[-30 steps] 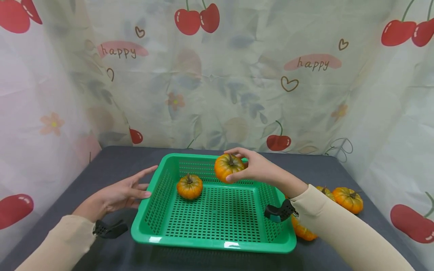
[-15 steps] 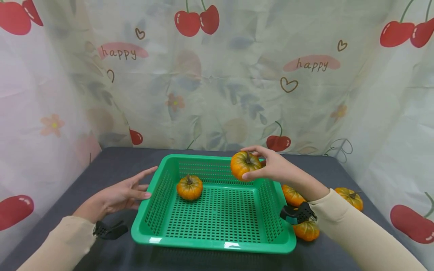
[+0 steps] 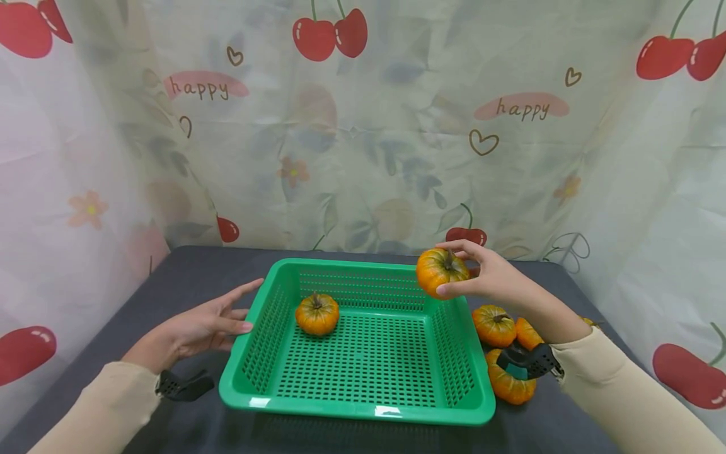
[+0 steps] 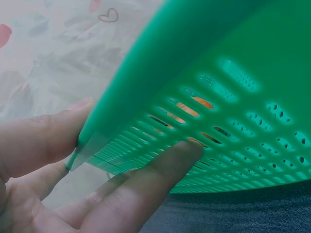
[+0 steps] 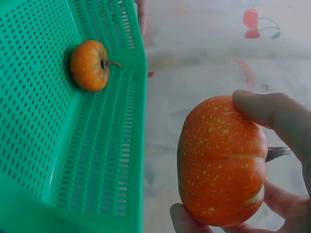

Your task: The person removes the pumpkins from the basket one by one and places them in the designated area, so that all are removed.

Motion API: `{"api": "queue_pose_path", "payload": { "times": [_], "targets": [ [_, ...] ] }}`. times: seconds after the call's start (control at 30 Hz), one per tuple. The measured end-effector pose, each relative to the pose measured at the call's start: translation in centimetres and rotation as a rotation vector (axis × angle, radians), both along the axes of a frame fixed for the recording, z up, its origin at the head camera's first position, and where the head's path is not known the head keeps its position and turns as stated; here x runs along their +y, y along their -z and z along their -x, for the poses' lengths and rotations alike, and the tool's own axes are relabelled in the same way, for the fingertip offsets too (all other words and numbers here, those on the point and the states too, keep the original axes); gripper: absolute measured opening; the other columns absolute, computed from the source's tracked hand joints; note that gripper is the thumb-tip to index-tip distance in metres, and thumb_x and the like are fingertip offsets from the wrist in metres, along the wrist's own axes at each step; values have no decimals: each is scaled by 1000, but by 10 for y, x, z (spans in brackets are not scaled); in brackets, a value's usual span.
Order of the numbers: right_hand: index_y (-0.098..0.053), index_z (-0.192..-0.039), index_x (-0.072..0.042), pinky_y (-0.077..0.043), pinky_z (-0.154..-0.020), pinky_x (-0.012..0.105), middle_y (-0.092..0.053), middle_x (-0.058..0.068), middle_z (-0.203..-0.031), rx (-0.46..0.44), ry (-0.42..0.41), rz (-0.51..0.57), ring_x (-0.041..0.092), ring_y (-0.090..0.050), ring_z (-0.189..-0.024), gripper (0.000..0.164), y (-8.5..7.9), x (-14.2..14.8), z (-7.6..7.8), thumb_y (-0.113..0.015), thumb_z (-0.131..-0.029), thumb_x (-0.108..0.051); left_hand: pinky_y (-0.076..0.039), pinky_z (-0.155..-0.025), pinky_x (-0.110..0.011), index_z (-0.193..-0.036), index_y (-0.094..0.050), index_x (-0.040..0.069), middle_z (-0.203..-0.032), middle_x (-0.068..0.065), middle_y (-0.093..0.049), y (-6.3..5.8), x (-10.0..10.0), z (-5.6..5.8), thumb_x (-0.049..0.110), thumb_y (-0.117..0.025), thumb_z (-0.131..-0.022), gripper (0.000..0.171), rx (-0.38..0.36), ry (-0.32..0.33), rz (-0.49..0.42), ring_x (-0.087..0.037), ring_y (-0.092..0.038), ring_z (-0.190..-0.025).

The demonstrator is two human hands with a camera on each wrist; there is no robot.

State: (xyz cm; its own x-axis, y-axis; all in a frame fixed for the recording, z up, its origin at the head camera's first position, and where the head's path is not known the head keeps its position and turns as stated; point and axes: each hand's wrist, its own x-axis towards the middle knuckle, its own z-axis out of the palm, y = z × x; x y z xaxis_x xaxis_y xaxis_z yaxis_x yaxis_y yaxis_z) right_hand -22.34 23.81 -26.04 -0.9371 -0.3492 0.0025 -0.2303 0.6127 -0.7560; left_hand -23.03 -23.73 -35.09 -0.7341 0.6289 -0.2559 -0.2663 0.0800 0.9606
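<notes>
Right hand (image 3: 499, 277): fingers curled round one pumpkin (image 3: 440, 272), raised near the far right corner of the green basket (image 3: 317, 408). Left hand (image 3: 198, 326): fingers spread, touching the basket's left side. Second pumpkin (image 3: 317, 315) inside, towards its left; further pumpkins (image 3: 491, 325) on tabletop (image 3: 212, 268), right of it.

Speckled orange pumpkin (image 3: 439, 273) aloft near green basket (image 3: 317, 408)

basket (image 3: 317, 408): smooth plastic, v. glossy rim. pumpkin (image 5: 221, 165): smooth skin w/ slight sheen; stem (image 5: 278, 153) rough & matt. tbl cover (image 3: 210, 265): matt cloth. sleeve (image 3: 96, 407): ditto. backdrop (image 3: 363, 189): creased sheet, mat'l unclear.
</notes>
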Motion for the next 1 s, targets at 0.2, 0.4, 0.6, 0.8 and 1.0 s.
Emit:
{"api": "queue_pose_path", "payload": {
  "times": [0.2, 0.4, 0.6, 0.8, 1.0],
  "targets": [
    [-41, -144, -20, -35, -103, 64, -26, 20, -154, 4, 39, -10, 42, -24, -140, 71, -1, 17, -4, -75, -84, -35, -50, -96, -53, -155, 12, 32, -156, -30, -18, 1, 0, 0, 3, -57, -96, 96, -1, -4, -2, -34, -58, -120],
    [-35, -148, -19, -32, -101, 69, -19, 21, -157, -3, 83, -22, 46, -21, -141, 74, 0, 34, -6, -72, -86, -36, -50, -96, -53, -155, 12, 32, -156, -29, -19, 1, 0, 0, 4, -57, -96, 96, 2, -6, 4, -33, -59, -120],
    [-33, -148, -16, -31, -102, 68, -25, 22, -153, 15, 115, -26, 47, -23, -139, 75, 6, 49, -8, -72, -87, -35, -50, -96, -54, -155, 12, 32, -156, -29, -20, 1, -1, 0, 3, -57, -96, 95, -4, -4, -5, -33, -59, -120],
    [-34, -147, -16, -36, -98, 67, -26, 22, -152, 15, 146, -55, 48, -23, -139, 74, 11, 62, -13, -71, -87, -39, -50, -96, -53, -155, 12, 31, -155, -29, -20, 1, 0, 0, 2, -56, -96, 95, -8, 2, -16, -34, -58, -120],
    [-31, -150, -15, -36, -95, 68, -24, 24, -153, 26, 159, -53, 46, -21, -139, 76, 17, 74, -16, -70, -88, -37, -50, -96, -53, -155, 12, 30, -156, -30, -19, 1, 0, 0, 1, -57, -95, 95, -7, 0, -23, -35, -58, -120]
  ]
}}
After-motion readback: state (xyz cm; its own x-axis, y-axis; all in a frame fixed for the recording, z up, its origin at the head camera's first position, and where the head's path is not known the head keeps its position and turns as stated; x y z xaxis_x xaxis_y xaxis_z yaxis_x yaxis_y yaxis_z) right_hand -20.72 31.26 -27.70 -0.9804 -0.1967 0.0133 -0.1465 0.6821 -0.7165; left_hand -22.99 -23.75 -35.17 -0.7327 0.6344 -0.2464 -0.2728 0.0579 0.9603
